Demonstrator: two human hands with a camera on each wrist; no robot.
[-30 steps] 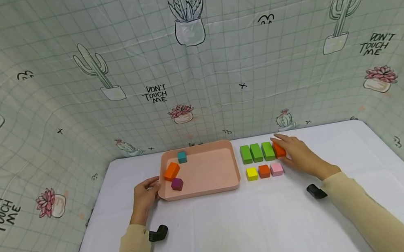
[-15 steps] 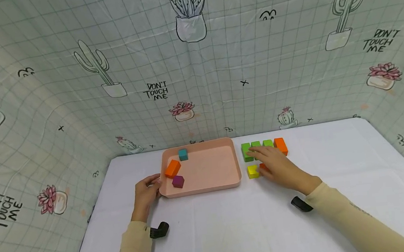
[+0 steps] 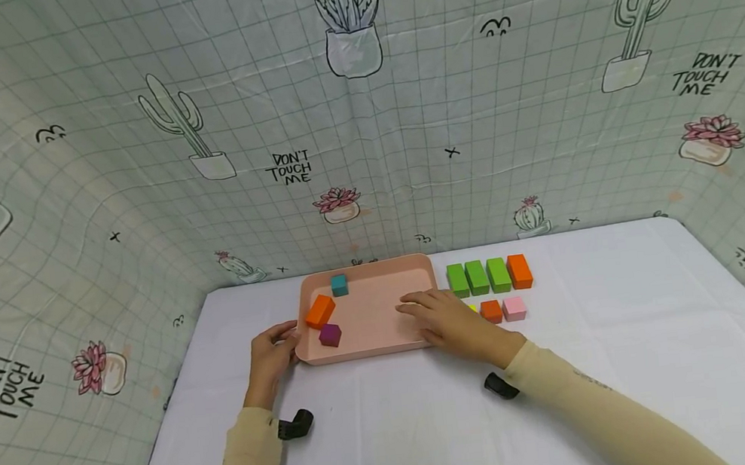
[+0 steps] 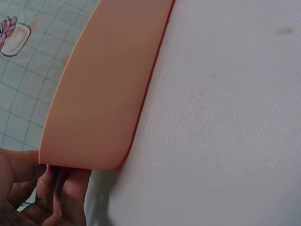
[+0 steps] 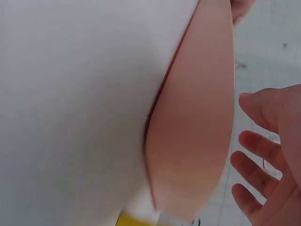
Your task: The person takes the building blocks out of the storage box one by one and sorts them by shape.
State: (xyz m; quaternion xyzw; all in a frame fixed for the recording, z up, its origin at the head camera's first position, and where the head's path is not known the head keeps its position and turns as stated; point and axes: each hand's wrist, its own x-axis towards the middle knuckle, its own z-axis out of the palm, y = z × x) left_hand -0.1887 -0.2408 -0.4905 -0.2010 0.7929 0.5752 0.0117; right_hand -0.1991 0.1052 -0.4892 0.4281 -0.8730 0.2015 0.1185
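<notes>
A pink tray (image 3: 374,308) lies on the white table, holding an orange block (image 3: 320,311), a teal cube (image 3: 339,285) and a purple cube (image 3: 330,335) toward its left. My left hand (image 3: 271,360) grips the tray's left end; in the left wrist view its thumb and curled fingers (image 4: 73,188) meet at the tray's edge. Over the tray's right part hovers my right hand (image 3: 453,322), fingers spread and loosely bent, holding nothing. The right wrist view shows these fingers (image 5: 256,172) apart from one another above the tray wall (image 5: 193,117).
Right of the tray, three green blocks (image 3: 476,277) and an orange block (image 3: 520,271) stand in a row. In front sit a yellow cube (image 3: 473,307), mostly hidden by my right hand, a red-orange cube (image 3: 491,312) and a pink cube (image 3: 514,308). A printed cloth backdrop (image 3: 361,127) rises behind.
My right hand has left the orange block at the right end of the row and moved left, across the green blocks, to above the tray. My left hand stays at the tray's left end.
</notes>
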